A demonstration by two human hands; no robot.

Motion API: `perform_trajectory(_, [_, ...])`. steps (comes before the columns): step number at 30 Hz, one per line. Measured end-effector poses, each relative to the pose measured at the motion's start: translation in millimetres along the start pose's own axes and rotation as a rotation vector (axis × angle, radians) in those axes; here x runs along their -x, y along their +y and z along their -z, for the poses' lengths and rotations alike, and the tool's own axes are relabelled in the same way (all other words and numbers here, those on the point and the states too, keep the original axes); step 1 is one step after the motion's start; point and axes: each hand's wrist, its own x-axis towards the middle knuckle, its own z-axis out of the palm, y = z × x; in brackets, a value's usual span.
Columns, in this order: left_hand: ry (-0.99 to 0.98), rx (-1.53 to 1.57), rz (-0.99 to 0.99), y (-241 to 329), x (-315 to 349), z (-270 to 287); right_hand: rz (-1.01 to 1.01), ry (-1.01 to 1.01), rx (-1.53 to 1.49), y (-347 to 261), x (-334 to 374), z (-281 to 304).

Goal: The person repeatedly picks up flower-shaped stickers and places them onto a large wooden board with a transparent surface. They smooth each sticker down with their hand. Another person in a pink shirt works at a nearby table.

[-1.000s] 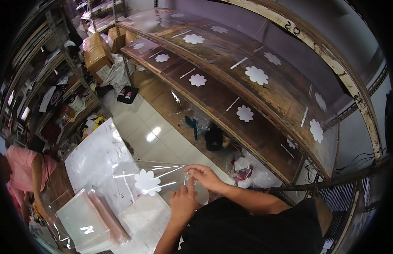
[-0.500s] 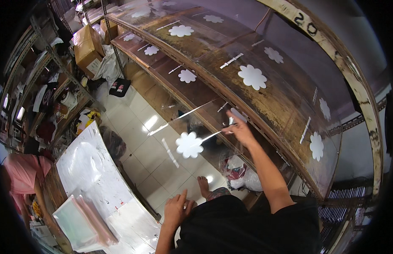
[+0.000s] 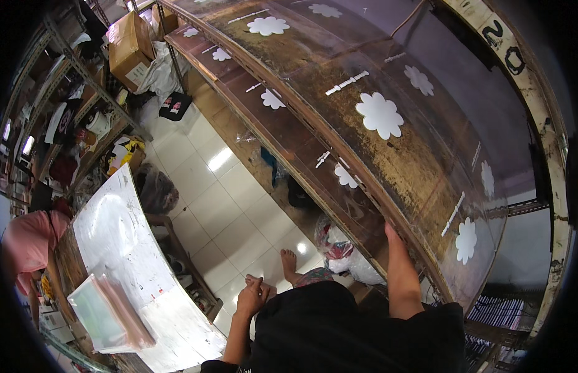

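My left hand (image 3: 253,297) hangs over the tiled floor beside my body, fingers loosely bent and partly apart, with nothing visible in them. On the right, my right arm (image 3: 402,273) reaches in below the brown edge of the upper shelf. Only the base of my right hand (image 3: 390,234) shows; its fingers and anything they hold are hidden. Near it on the lower shelf (image 3: 304,146) lie a white scalloped flower shape (image 3: 345,176) and a narrow white strip (image 3: 322,160). A larger white flower shape (image 3: 380,115) and a strip (image 3: 347,82) lie on the upper shelf.
A white-topped table (image 3: 124,224) with a stack of clear plastic sleeves (image 3: 108,314) stands at the left. Beyond it a person in pink (image 3: 37,242) bends over. Metal shelving (image 3: 83,93) and a cardboard box (image 3: 128,53) are further back. Plastic-wrapped bundles (image 3: 357,260) sit under the lower shelf.
The dangling white flower shape and strip, held out by my right hand earlier, are no longer visible. That hand has gone under the upper shelf. My left hand's fingers have bent more.
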Motion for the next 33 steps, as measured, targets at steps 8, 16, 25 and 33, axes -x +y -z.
perform_trajectory(8, [-0.03, 0.206, 0.247, -73, -5, -59, -0.022, 0.152, 0.07, 19, -6, -3])
perform_trajectory(16, [-0.01, 0.389, 0.429, -120, 11, -101, -0.008, 0.235, 0.156, 21, -14, -19])
perform_trajectory(25, [0.021, 0.463, 0.453, -115, 7, -98, 0.014, 0.319, 0.268, 19, -7, -24])
perform_trajectory(33, [0.07, 0.438, 0.358, -101, -1, -77, 0.041, 0.478, 0.584, 7, 23, -31])
